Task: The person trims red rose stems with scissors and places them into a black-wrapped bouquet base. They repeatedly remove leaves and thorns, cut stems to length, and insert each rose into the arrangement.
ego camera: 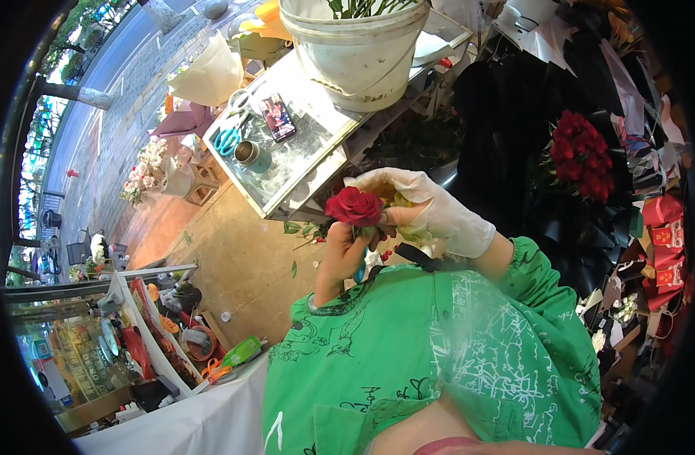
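Note:
In the middle of the view my left hand [340, 247], bare, grips a red rose [354, 206] just below its bloom. My right hand [438, 210] wears a thin whitish glove and curls around the rose's right side, its thumb at the petals' edge. Yellow-green petals or leaves [403, 207] show inside the right hand's curl. The lower stem is mostly hidden by the hands. A large bunch of red roses [581, 156] lies on black wrapping sheets [495, 136] to the right.
A glass-topped table [319, 142] ahead bears a white bucket [356, 57] of stems, a phone [277, 118], blue-handled scissors [227, 141] and an open metal cup [252, 156]. Pink flowers [145, 170] stand beyond. A cluttered rack [154, 330] and white-covered surface [211, 415] are left.

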Demonstrator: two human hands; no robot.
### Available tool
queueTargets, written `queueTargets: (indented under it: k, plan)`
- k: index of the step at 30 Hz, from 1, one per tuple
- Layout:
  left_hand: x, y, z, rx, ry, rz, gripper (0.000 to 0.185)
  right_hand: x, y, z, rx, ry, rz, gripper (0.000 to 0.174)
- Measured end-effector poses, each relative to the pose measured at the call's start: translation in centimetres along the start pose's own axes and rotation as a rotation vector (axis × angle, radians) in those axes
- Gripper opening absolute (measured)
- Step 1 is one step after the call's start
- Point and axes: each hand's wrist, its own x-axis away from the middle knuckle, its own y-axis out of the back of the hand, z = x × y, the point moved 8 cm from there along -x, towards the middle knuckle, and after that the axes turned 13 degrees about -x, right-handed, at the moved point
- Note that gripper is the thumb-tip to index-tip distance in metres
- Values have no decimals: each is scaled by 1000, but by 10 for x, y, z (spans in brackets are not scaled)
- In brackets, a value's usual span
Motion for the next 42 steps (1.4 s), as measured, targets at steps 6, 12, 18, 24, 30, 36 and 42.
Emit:
queueTargets:
  k: [6,12,18,24,30,36,42]
  plan:
    - [5,10,4,-154,-31,-21,14,-1,3,-6,18,-49,-12,23]
    - [8,23,10,-628,-1,-271,23,-2,18,-3,236,226,-227,23]
    - [3,23,1,-519,-20,-458,21,5,17,-2,270,421,-246,37]
    - [0,22,13,-463,95,-456,13,9,14,4,755,553,-302,41]
    - [-2,16,22,-393,163,-373,11,7,24,5,668,554,-333,26]
    - [-6,7,18,-225,127,-230,21,3,38,-7,287,230,-326,14]
    - [-9,7,10,-139,61,-135,16,-9,66,-17,-296,126,-329,26]
